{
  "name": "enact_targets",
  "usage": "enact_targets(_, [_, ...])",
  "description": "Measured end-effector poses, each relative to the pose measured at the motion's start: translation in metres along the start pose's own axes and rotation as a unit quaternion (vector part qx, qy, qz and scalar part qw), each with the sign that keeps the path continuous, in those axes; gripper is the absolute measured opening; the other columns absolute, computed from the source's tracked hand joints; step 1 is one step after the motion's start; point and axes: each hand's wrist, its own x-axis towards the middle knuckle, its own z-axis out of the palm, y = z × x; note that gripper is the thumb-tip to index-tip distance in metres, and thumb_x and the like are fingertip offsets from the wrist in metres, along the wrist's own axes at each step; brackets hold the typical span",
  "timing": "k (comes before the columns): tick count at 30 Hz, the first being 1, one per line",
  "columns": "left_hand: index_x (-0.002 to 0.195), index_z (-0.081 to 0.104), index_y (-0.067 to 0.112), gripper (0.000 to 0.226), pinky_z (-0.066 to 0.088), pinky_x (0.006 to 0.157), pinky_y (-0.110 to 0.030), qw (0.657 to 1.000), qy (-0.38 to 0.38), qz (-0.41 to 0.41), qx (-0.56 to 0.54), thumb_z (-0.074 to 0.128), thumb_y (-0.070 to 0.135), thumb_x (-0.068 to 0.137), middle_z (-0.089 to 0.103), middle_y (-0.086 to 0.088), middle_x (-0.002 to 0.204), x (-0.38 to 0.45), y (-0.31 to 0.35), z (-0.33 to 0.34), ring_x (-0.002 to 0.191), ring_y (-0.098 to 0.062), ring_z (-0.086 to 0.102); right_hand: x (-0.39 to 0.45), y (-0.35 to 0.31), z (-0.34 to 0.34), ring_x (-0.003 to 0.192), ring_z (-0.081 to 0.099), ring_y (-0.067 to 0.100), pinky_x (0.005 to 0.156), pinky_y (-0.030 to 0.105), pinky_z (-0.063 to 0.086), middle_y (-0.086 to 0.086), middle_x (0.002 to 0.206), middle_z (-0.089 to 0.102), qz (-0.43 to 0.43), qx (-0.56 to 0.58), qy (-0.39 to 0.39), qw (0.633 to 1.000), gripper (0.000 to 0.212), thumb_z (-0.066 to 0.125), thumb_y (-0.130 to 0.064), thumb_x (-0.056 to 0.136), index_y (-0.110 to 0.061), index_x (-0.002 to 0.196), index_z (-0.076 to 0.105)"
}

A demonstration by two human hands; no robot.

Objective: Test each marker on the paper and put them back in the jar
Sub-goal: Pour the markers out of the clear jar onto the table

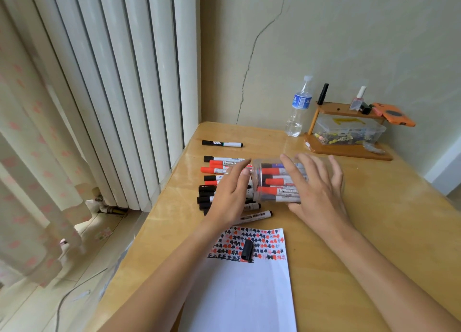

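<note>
Now we have the clear jar (pixel 279 182) lying on its side on the counter (pixel 374 232), markers inside. Our right hand (pixel 316 189) rests spread-fingered over it; our left hand (pixel 230 194), fingers straight, hovers over loose markers (pixel 214 167) beside the paper (pixel 244 289).

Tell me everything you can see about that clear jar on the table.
The jar looks like clear plastic, round, lying on its side on the wooden table, its open mouth toward the loose markers on the left. Red and black markers lie inside it. The right hand rests on its top and right end with straight fingers; the left hand is at its mouth. It lies just beyond the paper.
</note>
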Motion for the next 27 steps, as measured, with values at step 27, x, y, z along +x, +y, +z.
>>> enact_targets(27, [0.127,0.060,0.025,0.044,0.052,0.101,-0.044,0.943,0.123,-0.117,-0.286,0.034,0.054,0.107,0.069,0.001,0.121,0.000,-0.005,0.009,0.116,-0.019,0.065,0.016,-0.038,-0.001,0.150,0.035,0.032,0.122,0.065,0.011,0.010,0.157,0.043,-0.041,-0.107,0.079,0.990,0.108,0.079,0.008,0.068,-0.029,0.160,0.034])
